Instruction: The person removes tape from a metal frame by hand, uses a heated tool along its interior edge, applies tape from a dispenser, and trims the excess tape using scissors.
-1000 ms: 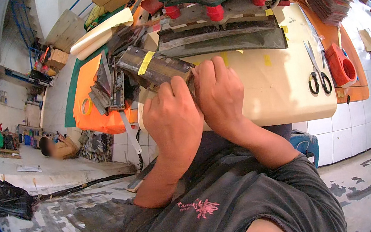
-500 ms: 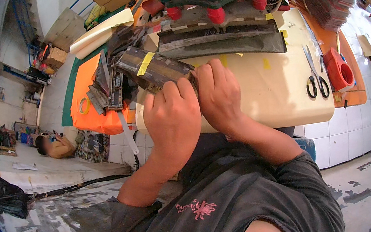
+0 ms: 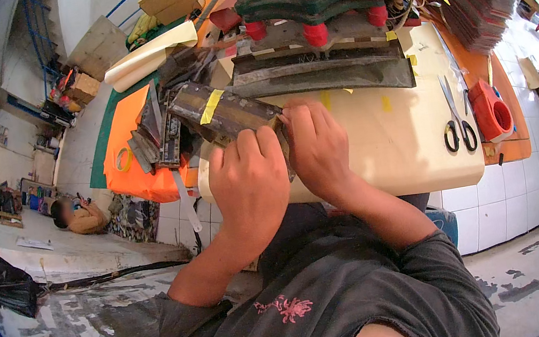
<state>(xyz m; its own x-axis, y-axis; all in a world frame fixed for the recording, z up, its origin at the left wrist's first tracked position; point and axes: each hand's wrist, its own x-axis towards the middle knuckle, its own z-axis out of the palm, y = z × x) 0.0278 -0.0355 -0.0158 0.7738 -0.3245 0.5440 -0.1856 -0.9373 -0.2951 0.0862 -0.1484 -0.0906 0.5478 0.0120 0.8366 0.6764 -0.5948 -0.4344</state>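
A long dark metal block (image 3: 219, 110) with a strip of yellow tape across it lies slanted over the left part of the cream worktop (image 3: 399, 149). My left hand (image 3: 249, 185) grips its near end, fingers curled over the top. Pressed close beside it, my right hand (image 3: 316, 147) also clasps that near end, fingertips on the upper edge. What lies under my palms is hidden.
A green press with yellow knobs and a wide steel blade (image 3: 325, 73) stands at the back. Black scissors (image 3: 457, 119) and a red cup (image 3: 492, 111) lie right. Metal blades on orange sheet (image 3: 137, 167) pile left. A person (image 3: 78, 214) lies on the floor far left.
Both hands stay clamped on the block; they have shifted only slightly. The person on the floor at left has moved a little toward the bench.
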